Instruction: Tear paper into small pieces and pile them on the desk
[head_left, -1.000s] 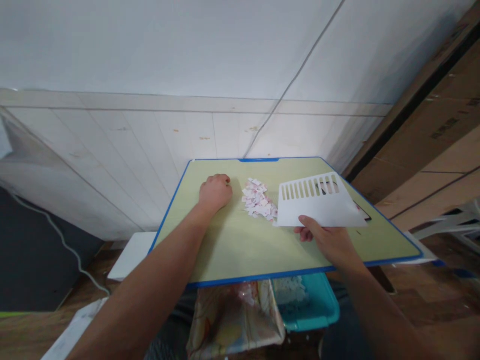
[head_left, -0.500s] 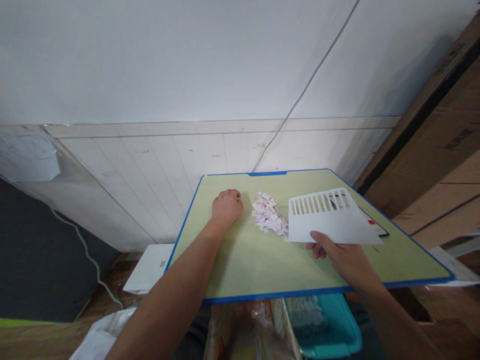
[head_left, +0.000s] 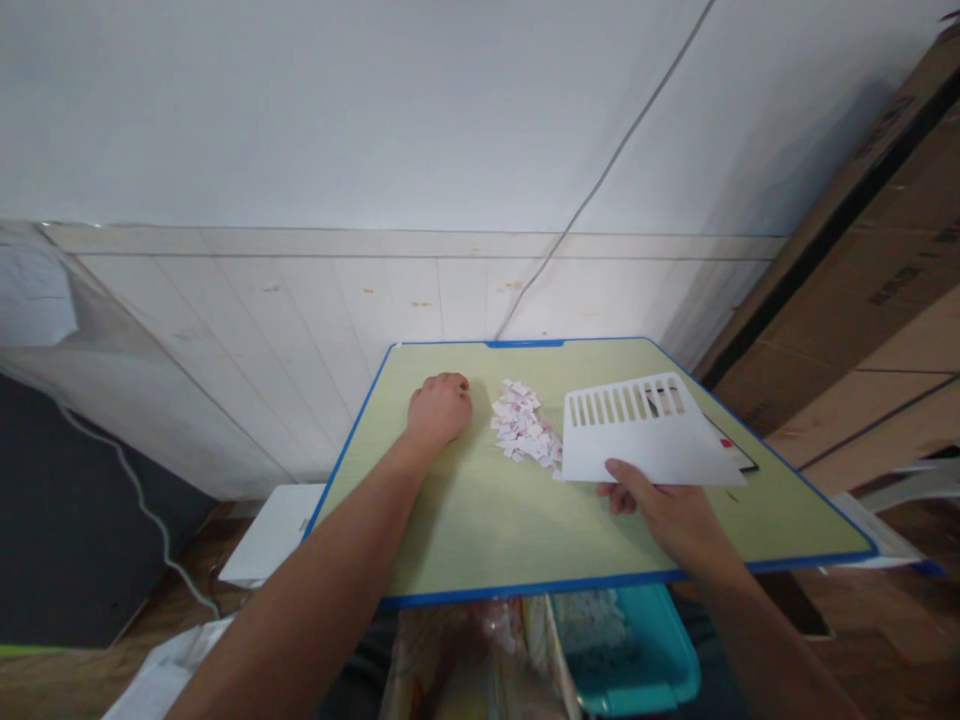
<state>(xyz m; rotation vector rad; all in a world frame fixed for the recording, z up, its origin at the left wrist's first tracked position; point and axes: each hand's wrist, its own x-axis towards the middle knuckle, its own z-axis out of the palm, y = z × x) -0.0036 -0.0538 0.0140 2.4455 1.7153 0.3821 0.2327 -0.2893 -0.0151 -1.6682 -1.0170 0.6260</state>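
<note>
The scraps (head_left: 525,435) lie heaped mid-counter (head_left: 480,520), not yet cleared, between the fisted left hand (head_left: 440,408) and the scraper (head_left: 645,430) pinched by the right hand (head_left: 664,505).

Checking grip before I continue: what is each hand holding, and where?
Right hand holds the white slotted scraper by its near edge. Left hand, closed, rests on the board.

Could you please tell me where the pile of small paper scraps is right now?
The pile of small pink-and-white paper scraps lies on the green blue-edged board, between the closed left hand and the white slotted plastic scraper held by the right hand.
</note>
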